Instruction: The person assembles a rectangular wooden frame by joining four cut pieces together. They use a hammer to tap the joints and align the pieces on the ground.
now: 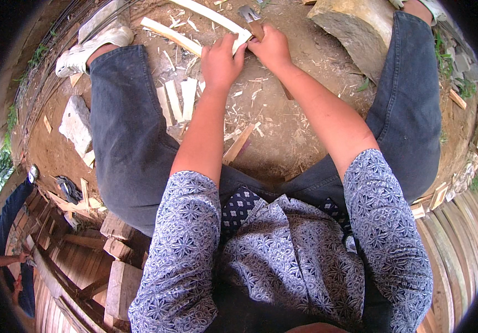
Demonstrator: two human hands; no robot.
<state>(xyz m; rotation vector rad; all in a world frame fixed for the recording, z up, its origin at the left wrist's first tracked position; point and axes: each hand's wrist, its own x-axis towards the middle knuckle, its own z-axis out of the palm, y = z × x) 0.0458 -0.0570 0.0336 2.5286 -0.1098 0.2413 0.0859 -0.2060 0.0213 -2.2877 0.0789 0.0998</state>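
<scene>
My left hand (222,62) is closed around pale, freshly cut wood at the top middle. One long pale wood strip (217,16) runs from the upper edge down to its fingertips. A second strip (168,33) reaches its knuckles from the left; whether the two join under the fingers is hidden. Right beside it, my right hand (272,51) grips a wooden-handled tool with a notched metal head (247,13), which looks like a claw hammer. The handle's lower end (286,90) shows below the wrist. Both hands nearly touch at the wood's end.
Several flat wood offcuts (181,100) and shavings lie on the dirt between my legs. A large rock (355,33) sits by my right leg, a smaller stone (77,125) by my left. Planks (455,250) lie at lower right. Another person's hands (16,272) show at lower left, near timber.
</scene>
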